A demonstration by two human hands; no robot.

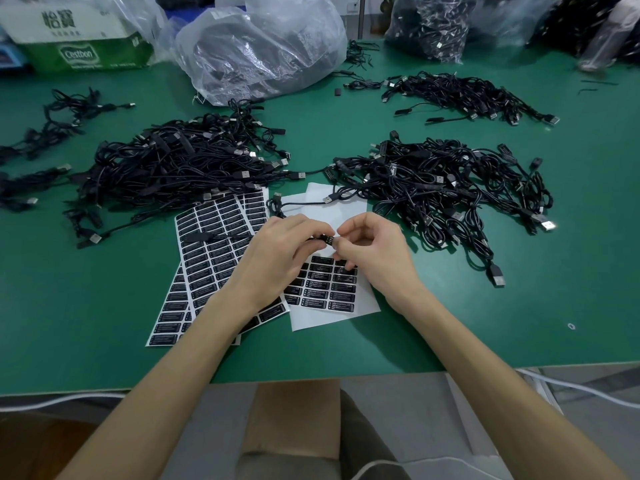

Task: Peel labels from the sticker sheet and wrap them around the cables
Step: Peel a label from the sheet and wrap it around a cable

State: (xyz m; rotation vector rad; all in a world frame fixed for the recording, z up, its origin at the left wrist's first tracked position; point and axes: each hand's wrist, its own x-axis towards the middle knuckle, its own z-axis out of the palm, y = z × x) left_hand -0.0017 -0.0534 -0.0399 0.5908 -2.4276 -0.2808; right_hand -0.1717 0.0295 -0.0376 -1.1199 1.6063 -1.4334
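Over the middle of the green table [86,306], my left hand [277,251] and my right hand [370,251] meet fingertip to fingertip. Both pinch a small black controller piece on a cable [323,239], whose black lead runs off to the left across the sheets. Whether a label sits on it is hidden by my fingers. Under my hands lies a partly used white sticker sheet [332,317] with rows of black labels. Full sticker sheets [207,244] lie to its left, overlapping each other.
A big heap of black USB cables [173,168] lies behind the sheets at left, another heap [450,181] at right, a smaller one [460,95] farther back. Clear plastic bags [263,46] and a cardboard box [79,36] stand along the far edge.
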